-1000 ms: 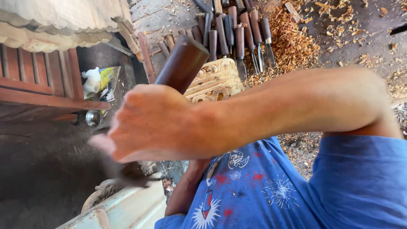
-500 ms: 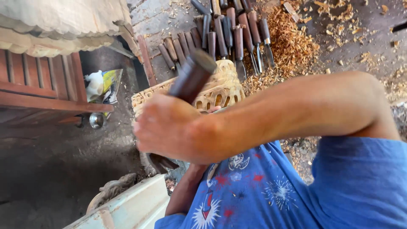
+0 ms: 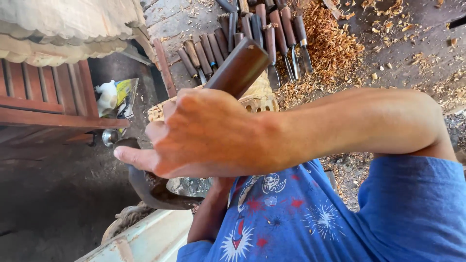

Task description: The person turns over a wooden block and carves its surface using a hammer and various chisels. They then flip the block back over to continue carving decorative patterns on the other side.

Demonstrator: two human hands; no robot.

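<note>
Right hand [image 3: 204,133] seen at frame centre, fingers clamped round dark smooth wooden mallet [image 3: 239,68], cylindrical head angled toward 1 o'clock. Left hand hidden beneath right forearm; finger state cannot be told. Blue printed shirt [image 3: 340,218] spread at 5 o'clock. Pale carved wood piece [image 3: 255,97], pierced and ornate, partly covered just behind mallet. Row of wood-handled steel chisels [image 3: 252,34] laid at 12 o'clock on rough grey ground. Curled orange shavings [image 3: 330,43] heaped at 1 o'clock. Red slatted furniture [image 3: 43,97] placed at 9 o'clock.
</note>
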